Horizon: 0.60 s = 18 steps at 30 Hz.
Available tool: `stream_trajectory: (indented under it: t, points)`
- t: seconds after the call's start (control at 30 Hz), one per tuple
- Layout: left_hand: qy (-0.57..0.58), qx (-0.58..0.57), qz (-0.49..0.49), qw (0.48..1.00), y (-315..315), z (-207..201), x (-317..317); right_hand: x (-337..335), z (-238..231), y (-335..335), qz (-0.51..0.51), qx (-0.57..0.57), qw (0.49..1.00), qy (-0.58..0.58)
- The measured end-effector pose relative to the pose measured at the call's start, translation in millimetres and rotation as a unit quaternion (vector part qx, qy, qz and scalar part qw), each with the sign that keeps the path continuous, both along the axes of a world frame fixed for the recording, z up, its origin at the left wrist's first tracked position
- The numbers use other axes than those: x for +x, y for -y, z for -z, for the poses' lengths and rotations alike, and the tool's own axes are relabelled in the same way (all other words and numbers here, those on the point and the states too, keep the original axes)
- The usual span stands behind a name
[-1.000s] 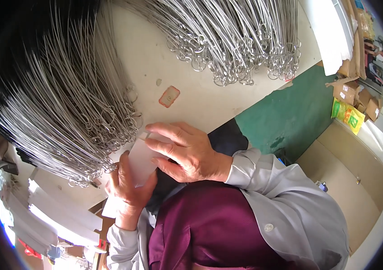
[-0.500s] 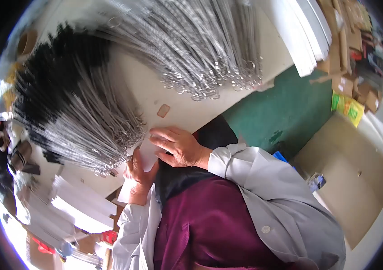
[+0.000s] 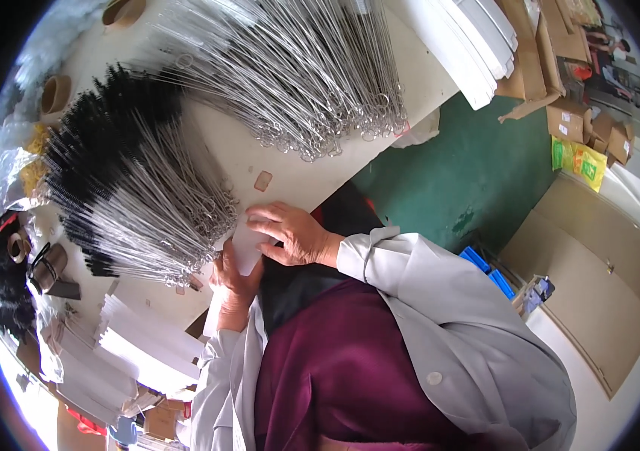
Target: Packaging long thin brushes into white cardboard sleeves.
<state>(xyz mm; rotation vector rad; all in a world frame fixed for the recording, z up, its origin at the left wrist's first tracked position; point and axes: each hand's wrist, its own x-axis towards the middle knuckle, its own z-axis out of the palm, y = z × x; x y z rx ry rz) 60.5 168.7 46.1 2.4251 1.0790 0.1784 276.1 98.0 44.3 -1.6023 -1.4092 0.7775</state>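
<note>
A white card or folded paper (image 3: 246, 246) is at the near edge of the table, between my hands. My left hand (image 3: 235, 284) is closed on its lower part, thumb on one side and fingers on the other. My right hand (image 3: 295, 234) rests on its right side, fingers stretched out and thumb apart. Just beyond my left hand lies a heap of black-bristled brushes with wire handles (image 3: 154, 188), their looped ends towards me. A second heap of wire-handled brushes with looped ends (image 3: 312, 83) lies farther off. A small reddish-edged rectangle (image 3: 263, 181) sits on the tabletop.
Stacks of white card strips stand at the left (image 3: 147, 342) and far right (image 3: 470, 45). A tape dispenser (image 3: 51, 272) and a brown roll (image 3: 55, 94) are on the left. Beyond the table edge are a green floor (image 3: 470, 165), cardboard boxes (image 3: 570, 120) and a beige cabinet (image 3: 576, 263).
The whole view has shifted slightly as my head moved. Both hands stay at the white card, with little change in their grip.
</note>
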Motion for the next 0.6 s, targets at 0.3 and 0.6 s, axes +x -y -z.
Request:
stream_trajectory:
  t: [0.3,0.6]
  points:
    - [-0.03,-0.003,0.017,0.999,5,-38,3,-4,-47,-1,-0.002,-0.04,0.994,0.099]
    - [-0.069,0.007,-0.046,0.996,1,-87,11,-29,-86,-3,-0.011,-0.098,0.989,0.11]
